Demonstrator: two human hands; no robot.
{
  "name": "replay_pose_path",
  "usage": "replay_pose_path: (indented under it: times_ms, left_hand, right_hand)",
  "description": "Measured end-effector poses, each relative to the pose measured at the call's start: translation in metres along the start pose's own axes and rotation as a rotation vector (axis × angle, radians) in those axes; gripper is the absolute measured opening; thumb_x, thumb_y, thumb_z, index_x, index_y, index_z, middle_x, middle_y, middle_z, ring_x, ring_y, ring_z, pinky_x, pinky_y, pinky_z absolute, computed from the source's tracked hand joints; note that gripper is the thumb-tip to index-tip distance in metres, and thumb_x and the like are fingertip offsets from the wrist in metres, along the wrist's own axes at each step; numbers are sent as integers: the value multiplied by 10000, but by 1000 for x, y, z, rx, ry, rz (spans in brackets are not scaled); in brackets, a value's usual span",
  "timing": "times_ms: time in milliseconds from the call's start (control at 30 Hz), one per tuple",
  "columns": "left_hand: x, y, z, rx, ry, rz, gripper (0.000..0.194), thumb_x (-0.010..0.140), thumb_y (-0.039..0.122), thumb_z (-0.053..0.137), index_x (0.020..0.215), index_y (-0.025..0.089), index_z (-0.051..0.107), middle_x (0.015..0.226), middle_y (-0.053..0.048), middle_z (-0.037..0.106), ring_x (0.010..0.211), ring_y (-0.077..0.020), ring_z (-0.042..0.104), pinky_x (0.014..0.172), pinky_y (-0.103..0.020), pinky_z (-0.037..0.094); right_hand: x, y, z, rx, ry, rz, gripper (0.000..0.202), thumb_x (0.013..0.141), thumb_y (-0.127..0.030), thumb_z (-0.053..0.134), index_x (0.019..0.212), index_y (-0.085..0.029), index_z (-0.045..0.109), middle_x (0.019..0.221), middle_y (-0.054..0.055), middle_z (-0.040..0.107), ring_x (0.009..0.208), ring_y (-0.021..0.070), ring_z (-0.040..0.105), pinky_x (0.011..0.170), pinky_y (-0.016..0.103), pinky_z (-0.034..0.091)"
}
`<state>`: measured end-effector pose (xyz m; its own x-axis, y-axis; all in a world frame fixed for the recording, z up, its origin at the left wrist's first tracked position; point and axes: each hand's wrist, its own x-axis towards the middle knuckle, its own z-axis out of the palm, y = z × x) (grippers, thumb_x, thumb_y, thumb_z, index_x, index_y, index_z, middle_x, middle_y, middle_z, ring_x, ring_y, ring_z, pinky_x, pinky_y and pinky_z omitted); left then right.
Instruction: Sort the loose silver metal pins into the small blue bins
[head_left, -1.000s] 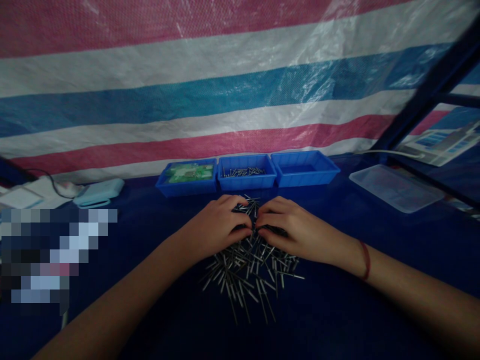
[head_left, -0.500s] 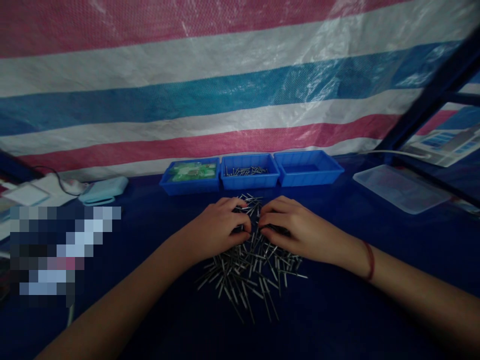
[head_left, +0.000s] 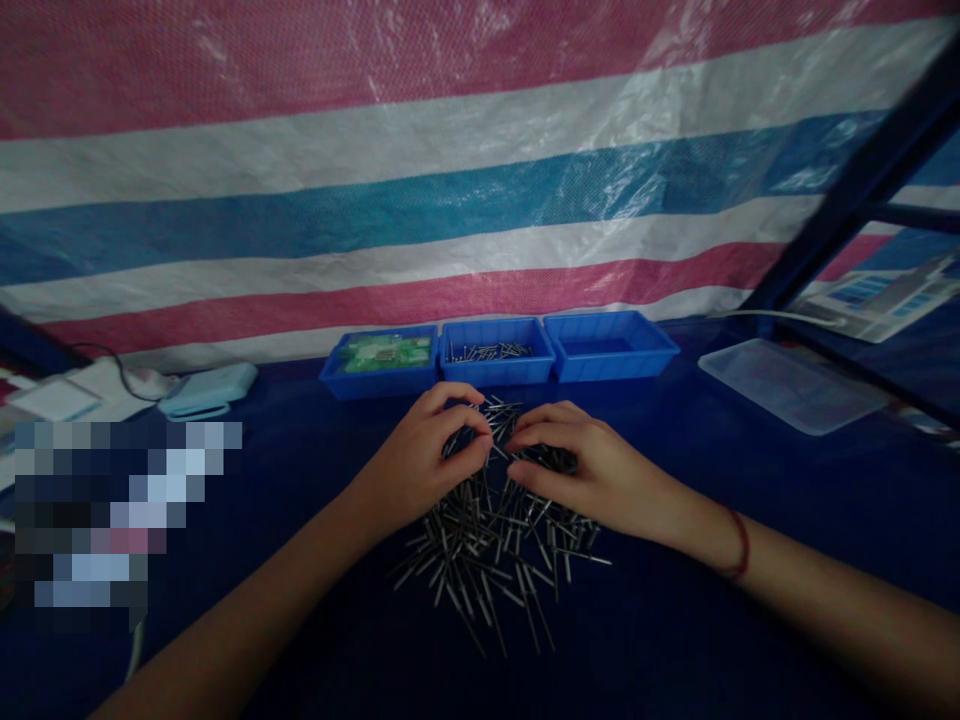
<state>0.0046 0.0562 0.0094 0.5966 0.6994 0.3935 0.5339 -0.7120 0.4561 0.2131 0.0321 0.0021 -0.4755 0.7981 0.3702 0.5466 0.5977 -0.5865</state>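
A loose pile of thin metal pins that look like blind rivets [head_left: 480,545] lies on the dark blue table, pointing in many directions. Over the pile's upper left, my left hand [head_left: 427,450] has its thumb and index fingertip pressed together. Whatever is between those tips is too small to make out. Across a narrow gap, my right hand [head_left: 581,460] hovers at the pile's upper right. Its thumb and index finger are apart, with no rivet visibly held. Both hands hide part of the pile.
Behind the pile stand three blue bins: a left bin [head_left: 379,382] with green-and-clear packets, a middle bin [head_left: 495,372] with similar metal pins, and a right bin [head_left: 615,366]. A translucent lid [head_left: 795,385] lies right; a light-blue case [head_left: 210,390] lies left. A striped sheet [head_left: 450,220] hangs behind.
My hands have drawn slightly apart. The left thumb and index tip have come together, while the right thumb and index finger have spread. The whole view has shifted slightly.
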Motion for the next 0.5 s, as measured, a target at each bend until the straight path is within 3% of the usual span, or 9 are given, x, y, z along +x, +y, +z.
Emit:
replay_pose_path:
  times_ms: [167,500]
  left_hand:
    - [-1,11,4,-14,43,-2,46,865,213,529,876,194,570,1101,-50,518,1048,-192,531,919,-394,446]
    - [-7,18,15,36,35,86,129,886,216,505,998,203,570,1186,-83,483,1114,-207,498,924,-397,448]
  right_hand:
    - [1,-7,2,167,55,47,130,855,-225,545,797,-189,656,822,29,662,779,142,600,739,322,477]
    - [-1,-12,-3,102,213,-32,76,788,-139,590,824,-194,628,862,35,639,837,161,592,757,328,473]
